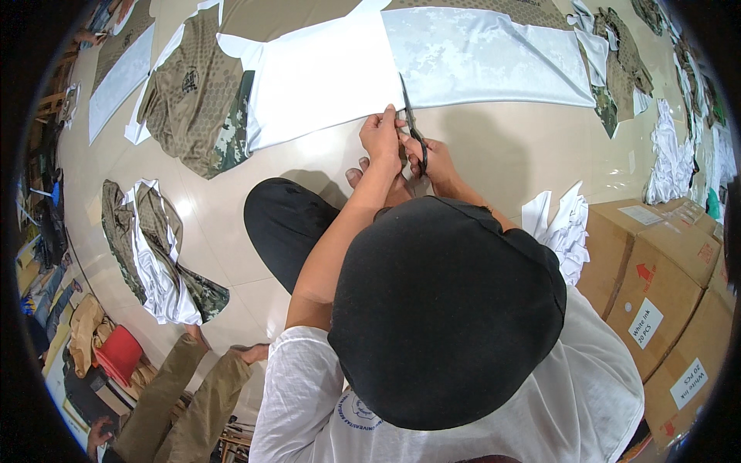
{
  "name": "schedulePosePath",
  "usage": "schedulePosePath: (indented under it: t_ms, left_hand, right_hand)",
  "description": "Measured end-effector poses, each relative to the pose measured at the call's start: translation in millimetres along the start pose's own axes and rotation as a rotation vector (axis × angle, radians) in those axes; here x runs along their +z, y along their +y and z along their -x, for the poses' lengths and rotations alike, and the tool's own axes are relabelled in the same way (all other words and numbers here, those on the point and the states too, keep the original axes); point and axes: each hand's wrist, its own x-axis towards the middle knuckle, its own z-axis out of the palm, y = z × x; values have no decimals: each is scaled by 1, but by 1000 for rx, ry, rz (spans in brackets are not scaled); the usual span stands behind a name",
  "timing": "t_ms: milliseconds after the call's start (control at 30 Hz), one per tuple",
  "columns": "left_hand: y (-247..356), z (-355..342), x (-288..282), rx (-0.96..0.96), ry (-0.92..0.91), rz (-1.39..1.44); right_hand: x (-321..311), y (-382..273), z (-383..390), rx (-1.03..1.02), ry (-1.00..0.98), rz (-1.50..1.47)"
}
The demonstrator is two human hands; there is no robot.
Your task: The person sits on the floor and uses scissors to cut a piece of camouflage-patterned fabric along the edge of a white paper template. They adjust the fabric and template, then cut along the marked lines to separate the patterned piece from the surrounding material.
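At right, brown cardboard boxes [664, 270] with white rectangular labels [645, 322], hands grasping scissors [414, 127], paper sheet [320, 77]

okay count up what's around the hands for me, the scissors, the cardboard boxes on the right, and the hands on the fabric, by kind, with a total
Scissors: 1, in the right hand
Cardboard boxes: 3 that show, stacked at the right
Hands on the white fabric: 2, with the left hand pinching its edge
Total: 6
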Motion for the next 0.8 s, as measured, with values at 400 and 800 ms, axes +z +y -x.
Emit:
schedulePosePath:
  t_ms: [400,800]
  left_hand:
    - [-9,-10,-1,63,74,-12]
    - [-6,-6,-1,61,68,-31]
  right_hand:
    - [-3,1,-8,-45,-31,-25]
    - [-1,-1,-6,-9,-25,18]
